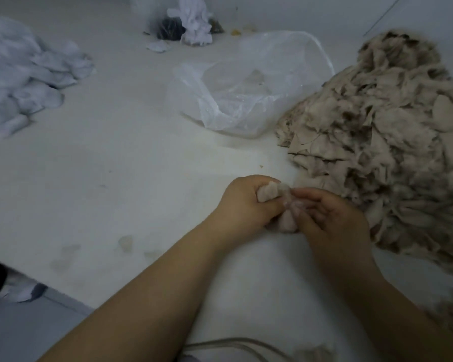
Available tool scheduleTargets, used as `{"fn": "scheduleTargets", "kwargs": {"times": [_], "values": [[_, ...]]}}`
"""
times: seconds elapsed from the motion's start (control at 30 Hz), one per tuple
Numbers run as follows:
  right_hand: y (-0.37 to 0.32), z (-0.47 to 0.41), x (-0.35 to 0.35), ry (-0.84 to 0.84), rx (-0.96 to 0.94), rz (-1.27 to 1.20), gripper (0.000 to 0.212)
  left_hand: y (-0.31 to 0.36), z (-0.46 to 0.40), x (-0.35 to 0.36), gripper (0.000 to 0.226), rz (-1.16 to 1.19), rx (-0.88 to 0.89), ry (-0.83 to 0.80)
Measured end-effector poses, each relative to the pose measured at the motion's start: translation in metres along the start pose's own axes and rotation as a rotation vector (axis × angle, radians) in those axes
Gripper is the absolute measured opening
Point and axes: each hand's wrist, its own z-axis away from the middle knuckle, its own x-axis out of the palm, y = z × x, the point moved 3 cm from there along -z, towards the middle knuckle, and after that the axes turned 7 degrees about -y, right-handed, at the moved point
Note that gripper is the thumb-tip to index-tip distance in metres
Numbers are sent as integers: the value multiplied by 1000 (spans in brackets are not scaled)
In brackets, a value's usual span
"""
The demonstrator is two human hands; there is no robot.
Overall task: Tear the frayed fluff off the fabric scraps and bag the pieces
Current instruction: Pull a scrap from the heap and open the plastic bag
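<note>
scrap (268, 193) lower centre, above bench (115, 152) | left hand (246, 202) fingers curled round it | right hand (332, 218) fingers pinch its right end | bag (246, 87) lies up-frame, roughly equidistant from both hands

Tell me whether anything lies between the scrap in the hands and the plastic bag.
Nothing visible does. Both hands, left and right, hold the scrap, and only bare table lies between it and the plastic bag farther back. The tan scrap pile sits off to the right, beside that path.
</note>
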Motion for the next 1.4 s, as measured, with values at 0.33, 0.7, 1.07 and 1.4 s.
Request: {"fn": "scheduleTargets", "kwargs": {"times": [0.33,0.7,1.07,1.4], "values": [[5,-5,10,37,-3,17,33,-3,5,-4,11,34,-5,71],[8,-16,14,87,8,49,40,25,-54,-17,20,-143,115,186],[-17,-42,40,-82,-131,150,62,12,-41,-57,15,-123,305,504],[-42,-158,86,-251,100,671,11,48,-36,-88,13,16,274,690]]}}
